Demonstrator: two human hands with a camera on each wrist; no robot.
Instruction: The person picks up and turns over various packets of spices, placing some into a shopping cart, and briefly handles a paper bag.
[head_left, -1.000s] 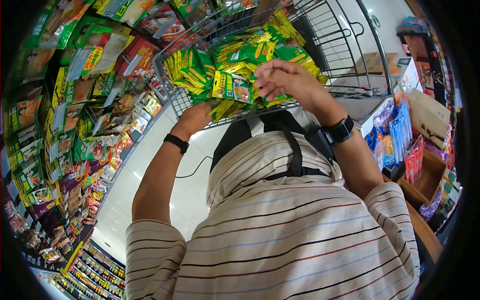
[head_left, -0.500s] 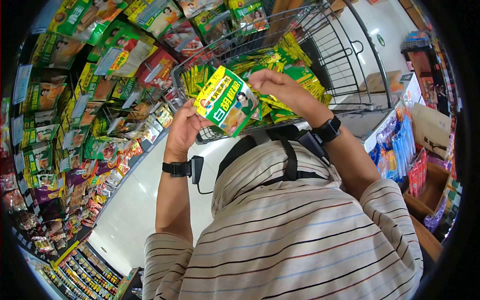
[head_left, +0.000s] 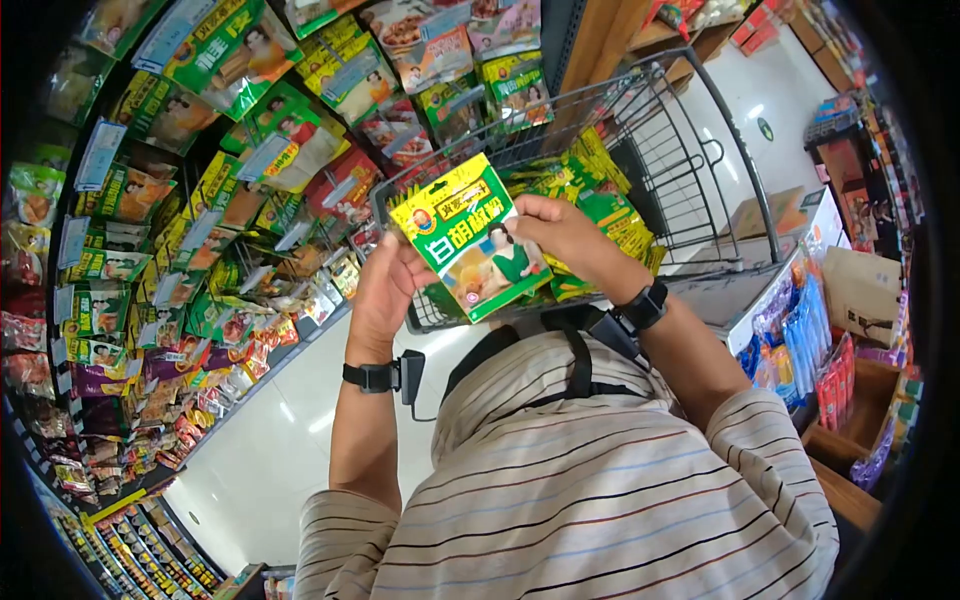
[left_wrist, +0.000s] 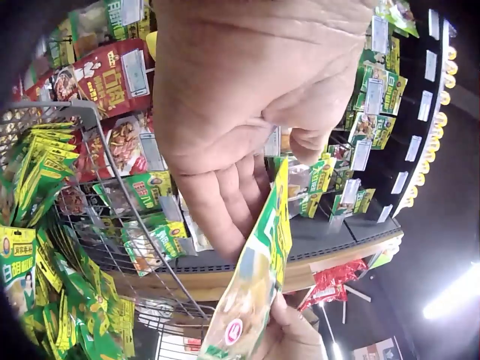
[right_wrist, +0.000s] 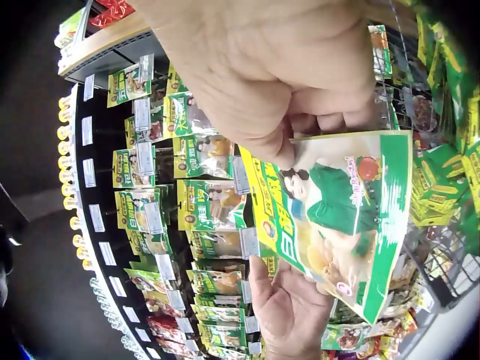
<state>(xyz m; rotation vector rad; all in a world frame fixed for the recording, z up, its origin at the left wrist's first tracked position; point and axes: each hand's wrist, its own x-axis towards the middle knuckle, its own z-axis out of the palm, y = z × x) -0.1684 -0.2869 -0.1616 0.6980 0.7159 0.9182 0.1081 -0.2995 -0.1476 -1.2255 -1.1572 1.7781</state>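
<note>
In the head view a green and yellow food packet [head_left: 480,245] is held upright above the cart's near end, its printed front showing. My right hand [head_left: 580,240] pinches its right edge, thumb on the front. Beside the left edge is my left hand [head_left: 385,290], fingers loosely extended and partly behind the packet, its thumb off the front. The left wrist view shows the left hand [left_wrist: 247,112] next to the packet's edge [left_wrist: 259,262]. From the right wrist, the right hand [right_wrist: 277,75] grips the packet [right_wrist: 330,202], with the left palm [right_wrist: 292,311] below.
Similar packets [head_left: 610,215] are piled in a wire shopping cart [head_left: 690,150] in front of me. Racks of hanging packets [head_left: 130,195] line the left side. Boxes [head_left: 860,290] and bagged goods [head_left: 790,320] stand at the right.
The left hand lifted a packet out of the cart, upward and to the right. The right hand has taken hold of its right edge, and the left fingers have loosened.
</note>
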